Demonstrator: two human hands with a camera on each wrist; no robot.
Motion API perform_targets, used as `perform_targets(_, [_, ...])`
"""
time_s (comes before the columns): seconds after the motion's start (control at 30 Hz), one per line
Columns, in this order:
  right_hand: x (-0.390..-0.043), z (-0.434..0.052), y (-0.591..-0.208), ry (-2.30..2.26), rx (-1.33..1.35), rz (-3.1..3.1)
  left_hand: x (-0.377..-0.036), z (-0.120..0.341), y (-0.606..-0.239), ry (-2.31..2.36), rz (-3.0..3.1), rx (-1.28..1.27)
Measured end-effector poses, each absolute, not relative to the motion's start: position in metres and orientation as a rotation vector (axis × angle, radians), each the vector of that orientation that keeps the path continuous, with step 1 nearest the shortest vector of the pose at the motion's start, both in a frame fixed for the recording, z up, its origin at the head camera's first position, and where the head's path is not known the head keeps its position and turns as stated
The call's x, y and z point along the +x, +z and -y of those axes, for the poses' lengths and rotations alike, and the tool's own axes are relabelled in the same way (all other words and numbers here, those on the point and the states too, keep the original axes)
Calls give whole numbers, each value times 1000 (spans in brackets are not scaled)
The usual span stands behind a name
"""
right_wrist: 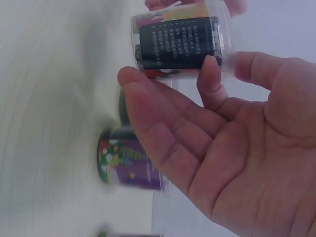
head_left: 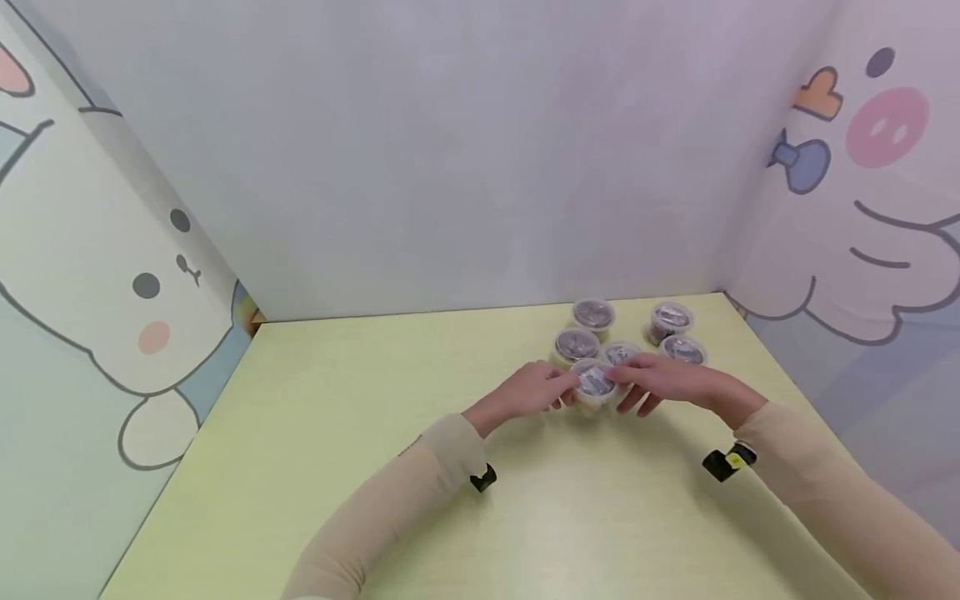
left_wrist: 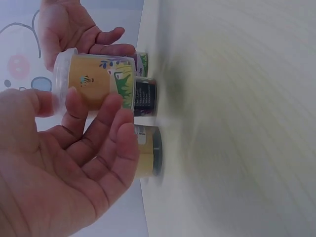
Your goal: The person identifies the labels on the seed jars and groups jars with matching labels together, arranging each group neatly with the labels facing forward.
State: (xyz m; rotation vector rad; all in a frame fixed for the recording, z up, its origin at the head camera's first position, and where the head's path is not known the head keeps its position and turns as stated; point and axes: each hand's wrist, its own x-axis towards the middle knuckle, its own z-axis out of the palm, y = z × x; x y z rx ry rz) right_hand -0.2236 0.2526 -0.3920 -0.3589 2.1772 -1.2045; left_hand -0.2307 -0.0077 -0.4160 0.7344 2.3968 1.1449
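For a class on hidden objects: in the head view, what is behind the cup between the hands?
Close behind the held cup, three lidded cups show; the lower part of the rightmost one is covered and cannot be seen.

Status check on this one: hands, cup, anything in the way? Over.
Left hand and right hand pinch one cup between them. Cup held above the table. Possible snag: five other cups close by, far side.

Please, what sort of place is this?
Perhaps an indoor recording corner: a pale yellow table, with a plain pale backdrop behind it and cartoon-animal panels on both sides.
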Motion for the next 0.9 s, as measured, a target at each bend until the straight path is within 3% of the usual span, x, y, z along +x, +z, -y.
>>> perform_targets(0.57, [-253, -203, -380, -1309, -406, -2148, -246, 64, -397, 1368, -2335, 618])
perform_targets(0.9, [-263, -173, -372, -1307, -338, -2167, -247, 85, -397, 1445, -2257, 674])
